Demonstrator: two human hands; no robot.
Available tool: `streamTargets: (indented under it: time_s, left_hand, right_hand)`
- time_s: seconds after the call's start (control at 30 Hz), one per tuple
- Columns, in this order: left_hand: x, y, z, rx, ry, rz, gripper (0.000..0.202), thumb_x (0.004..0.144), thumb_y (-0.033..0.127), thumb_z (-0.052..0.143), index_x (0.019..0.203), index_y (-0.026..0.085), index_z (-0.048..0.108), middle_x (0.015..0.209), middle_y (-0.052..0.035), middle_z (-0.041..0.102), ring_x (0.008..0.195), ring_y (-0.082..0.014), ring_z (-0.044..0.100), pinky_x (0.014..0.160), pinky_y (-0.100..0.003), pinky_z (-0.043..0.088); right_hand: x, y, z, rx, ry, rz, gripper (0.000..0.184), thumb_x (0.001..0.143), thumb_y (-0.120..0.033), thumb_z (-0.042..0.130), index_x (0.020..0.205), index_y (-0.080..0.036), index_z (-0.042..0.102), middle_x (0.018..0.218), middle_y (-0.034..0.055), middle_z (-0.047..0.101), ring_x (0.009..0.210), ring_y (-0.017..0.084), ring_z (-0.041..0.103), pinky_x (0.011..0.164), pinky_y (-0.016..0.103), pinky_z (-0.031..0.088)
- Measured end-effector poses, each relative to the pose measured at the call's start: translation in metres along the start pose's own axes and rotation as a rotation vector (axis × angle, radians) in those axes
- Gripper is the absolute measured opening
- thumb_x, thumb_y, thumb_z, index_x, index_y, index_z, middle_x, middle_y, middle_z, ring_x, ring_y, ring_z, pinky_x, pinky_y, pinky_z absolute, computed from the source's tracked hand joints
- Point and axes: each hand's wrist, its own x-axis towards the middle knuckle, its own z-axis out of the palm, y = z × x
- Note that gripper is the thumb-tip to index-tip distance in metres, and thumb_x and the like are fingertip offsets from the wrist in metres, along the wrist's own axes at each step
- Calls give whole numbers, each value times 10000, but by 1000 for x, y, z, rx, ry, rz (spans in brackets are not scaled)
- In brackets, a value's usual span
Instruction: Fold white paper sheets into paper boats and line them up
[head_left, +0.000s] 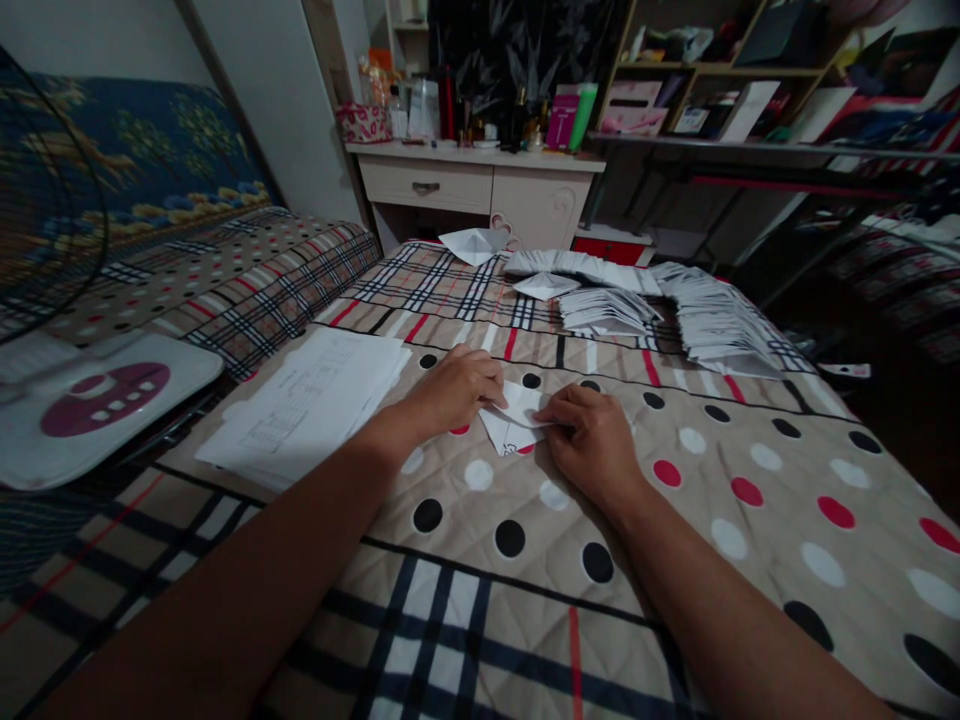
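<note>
A small folded white paper (516,420) lies on the dotted and plaid bedspread (675,520) in front of me. My left hand (457,388) is curled with its fingertips pressing the paper's left edge. My right hand (592,440) is closed in a pinch on the paper's right edge. Both forearms rest low over the bed.
A stack of flat printed sheets (307,405) lies left of my hands. Rows of several folded white papers (675,305) line the far side of the bed, with one folded piece (474,243) at the far edge. A fan base (82,405) sits left; a dresser (480,190) stands behind.
</note>
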Motion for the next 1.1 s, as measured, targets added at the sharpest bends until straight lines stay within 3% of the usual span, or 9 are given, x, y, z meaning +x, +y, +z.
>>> streamTargets:
  time_s: [0.17, 0.3, 0.4, 0.57, 0.63, 0.7, 0.8, 0.93, 1.1]
  left_hand:
    - [-1, 14, -20, 5, -153, -66, 281, 783, 72, 604, 876, 277, 772, 962, -17, 676, 999, -204, 567, 903, -377, 326]
    - [0, 26, -27, 16, -198, -130, 163, 796, 274, 652, 897, 224, 770, 986, -53, 675, 985, -236, 570, 903, -401, 339]
    - [4, 29, -18, 38, -137, -218, 271, 843, 426, 623, 807, 190, 752, 959, -63, 679, 959, -241, 575, 892, -407, 352]
    - [7, 25, -2, 25, -51, -314, 205, 738, 422, 757, 805, 229, 731, 995, -31, 666, 1032, -243, 563, 918, -401, 366]
    - [6, 24, -1, 29, 14, -375, 364, 669, 460, 802, 954, 253, 711, 1141, -40, 628, 1104, -261, 541, 943, -409, 374]
    - [5, 23, 0, 41, 56, -469, 666, 594, 521, 828, 1165, 251, 619, 1247, -74, 584, 1143, -288, 527, 952, -420, 390]
    - [4, 19, 3, 21, 46, -571, 905, 534, 581, 832, 1295, 224, 499, 1194, -113, 620, 1088, -311, 562, 927, -433, 415]
    - [1, 12, 10, -77, 63, -632, 915, 493, 571, 850, 1272, 233, 509, 1017, -114, 674, 909, -316, 619, 800, -434, 454]
    - [-2, 8, 10, -371, 251, -586, 776, 486, 322, 891, 1183, 245, 559, 1006, -68, 672, 858, -237, 622, 717, -343, 474]
  right_hand:
    - [-1, -7, -3, -56, -62, 46, 231, 671, -108, 579, 799, -179, 758, 895, 58, 672, 853, 226, 599, 767, 355, 379]
    - [-1, -10, -4, -58, -82, 72, 159, 772, -225, 592, 727, -177, 737, 866, 67, 662, 825, 221, 589, 754, 348, 402]
    - [0, -8, -2, -66, -57, 74, 251, 851, -301, 568, 686, -186, 718, 839, 65, 655, 804, 214, 587, 737, 347, 406]
    - [0, 0, 6, 9, 67, 133, 85, 755, -276, 688, 767, -192, 693, 951, 74, 646, 898, 236, 595, 765, 347, 439]
    - [0, 4, 9, 38, 126, 201, 270, 703, -290, 731, 939, -172, 676, 1079, 110, 630, 990, 269, 587, 808, 371, 453]
    - [0, 7, 10, 64, 134, 272, 522, 670, -310, 756, 1145, -153, 607, 1117, 123, 638, 1011, 287, 592, 821, 393, 459]
    - [1, 7, 8, 86, 67, 353, 683, 668, -332, 758, 1288, -166, 524, 1037, 91, 687, 913, 274, 624, 777, 394, 459]
    - [1, 6, 6, 148, 38, 434, 700, 655, -341, 766, 1302, -207, 535, 979, 71, 694, 761, 227, 621, 687, 355, 448]
    - [-1, 10, 7, 428, 101, 467, 699, 636, -304, 772, 1291, -211, 546, 872, 29, 676, 667, 179, 596, 623, 310, 448]
